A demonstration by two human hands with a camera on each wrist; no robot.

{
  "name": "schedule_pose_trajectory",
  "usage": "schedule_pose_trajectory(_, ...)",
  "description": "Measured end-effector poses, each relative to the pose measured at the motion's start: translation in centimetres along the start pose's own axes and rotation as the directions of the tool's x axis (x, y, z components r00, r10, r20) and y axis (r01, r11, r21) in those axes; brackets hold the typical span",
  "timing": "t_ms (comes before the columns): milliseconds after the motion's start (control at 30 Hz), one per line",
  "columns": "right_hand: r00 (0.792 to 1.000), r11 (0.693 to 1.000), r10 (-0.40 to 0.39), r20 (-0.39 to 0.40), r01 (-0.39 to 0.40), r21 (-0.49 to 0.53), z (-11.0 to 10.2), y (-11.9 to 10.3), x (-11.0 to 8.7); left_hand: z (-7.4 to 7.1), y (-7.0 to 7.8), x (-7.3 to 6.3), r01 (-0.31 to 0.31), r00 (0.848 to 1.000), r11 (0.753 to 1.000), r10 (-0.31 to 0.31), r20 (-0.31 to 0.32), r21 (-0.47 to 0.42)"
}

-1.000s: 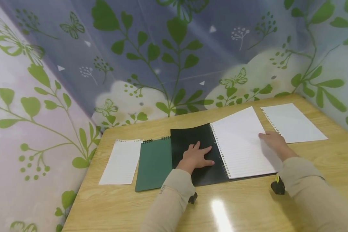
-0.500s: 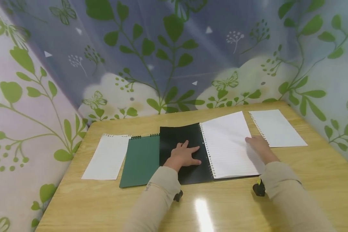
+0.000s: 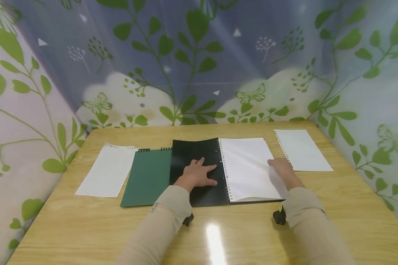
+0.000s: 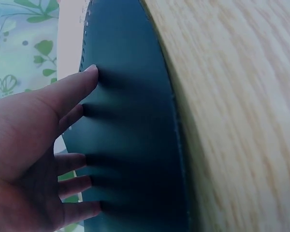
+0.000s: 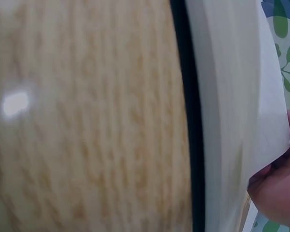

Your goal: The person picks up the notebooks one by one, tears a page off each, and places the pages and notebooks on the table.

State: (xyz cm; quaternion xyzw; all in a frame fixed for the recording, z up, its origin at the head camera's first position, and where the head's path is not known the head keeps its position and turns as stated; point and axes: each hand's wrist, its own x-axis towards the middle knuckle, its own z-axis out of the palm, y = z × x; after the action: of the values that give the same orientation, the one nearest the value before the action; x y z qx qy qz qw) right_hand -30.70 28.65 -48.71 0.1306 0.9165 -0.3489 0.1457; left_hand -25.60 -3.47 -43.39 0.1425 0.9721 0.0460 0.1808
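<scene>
A spiral notebook lies open on the table, its black cover (image 3: 199,149) turned to the left and its lined white page (image 3: 243,165) to the right. Fingers spread wide, my left hand (image 3: 197,175) rests on the black cover. In the left wrist view the fingertips (image 4: 92,208) meet the cover's dark surface. My right hand (image 3: 282,170) pinches the right edge of the page between thumb and fingers. The right wrist view has this page (image 5: 273,116) bent up at the hand, above the thick stack of sheets (image 5: 227,116).
Left of the cover lies a green spiral notebook (image 3: 147,176), with a torn-out lined sheet (image 3: 106,171) beside it. Another loose sheet (image 3: 303,149) with a perforated edge lies at the right. Patterned cloth (image 3: 185,66) hangs behind the wooden table (image 3: 245,235).
The page's far right corner has come down, so it lies flatter. My left hand stays spread on the cover and my right keeps hold of the page. The head view has shifted.
</scene>
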Motion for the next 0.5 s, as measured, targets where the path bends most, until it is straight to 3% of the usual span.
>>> schedule_pose_trajectory(100,0.998,0.995,0.06,0.022,-0.061,0.076,0.1,-1.6,-2.0,-0.2,-0.2,-0.1,-0.002,1.0,1.0,0.002,0.005,-0.003)
schedule_pose_trajectory(233,0.997,0.987,0.076,0.014,-0.077,0.144,0.2,-2.9,-4.0,-0.3,-0.3,-0.1,-0.007,1.0,1.0,0.007,0.009,-0.013)
schedule_pose_trajectory(433,0.998,0.99,0.067,-0.014,-0.065,0.122,0.1,-3.6,-4.9,-0.2,-0.5,0.0,-0.004,1.0,1.0,0.004,0.007,-0.015)
schedule_pose_trajectory(500,0.997,0.992,0.068,-0.02,-0.065,0.111,-0.1,-3.1,-4.4,-0.1,-0.3,0.0,-0.009,1.0,0.999,0.01,0.006,-0.035)
